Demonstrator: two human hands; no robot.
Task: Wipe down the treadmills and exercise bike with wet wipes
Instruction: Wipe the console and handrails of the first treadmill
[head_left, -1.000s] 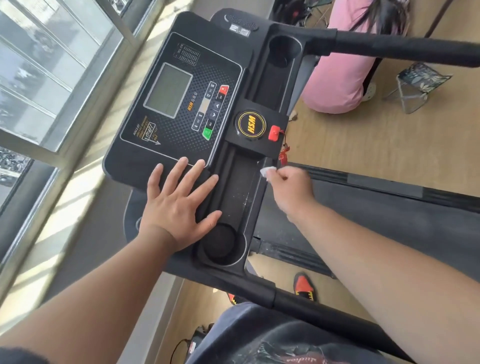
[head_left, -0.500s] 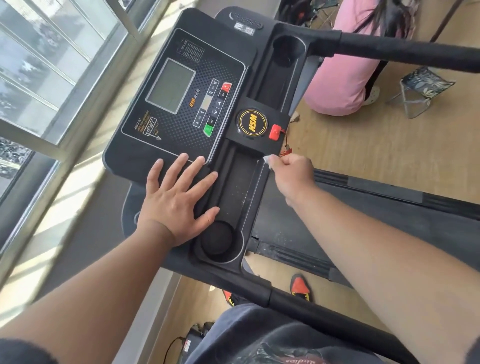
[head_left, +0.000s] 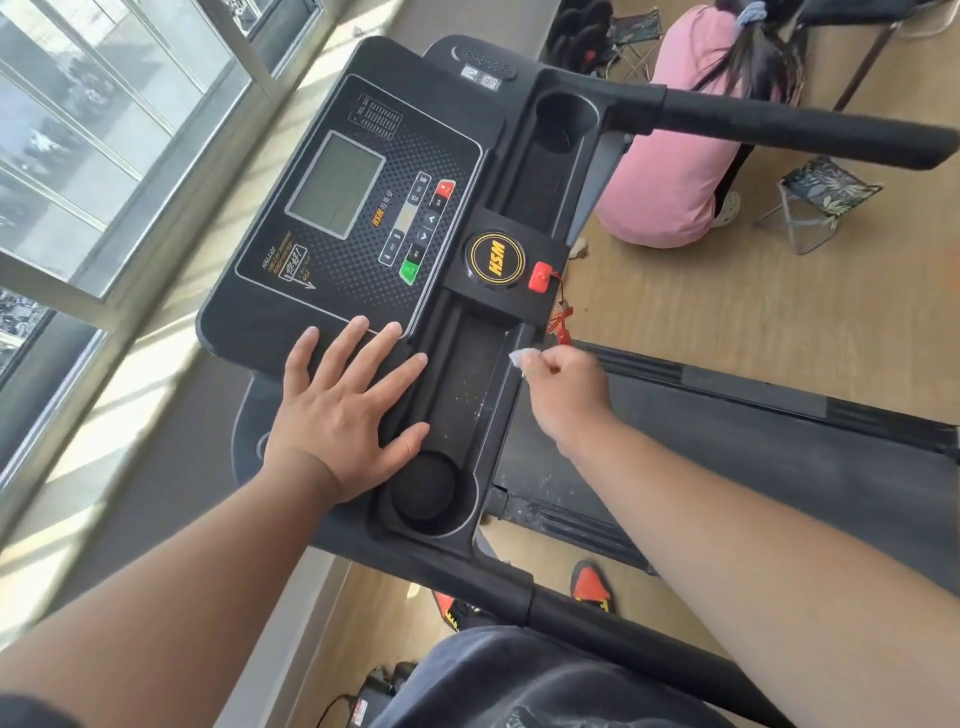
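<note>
White wipe (head_left: 521, 358) pinched in right hand (head_left: 563, 396) beside treadmill console (head_left: 332, 291)

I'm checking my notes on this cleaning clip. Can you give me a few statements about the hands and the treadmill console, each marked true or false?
1. The left hand rests flat on the black treadmill console. True.
2. The right hand pinches a small white wet wipe. True.
3. The wipe is pressed on the grey display screen. False: it is by the console's right edge, below the red safety key.
4. A bottle stands in the near round cup holder. False: nothing stands in it.
</note>
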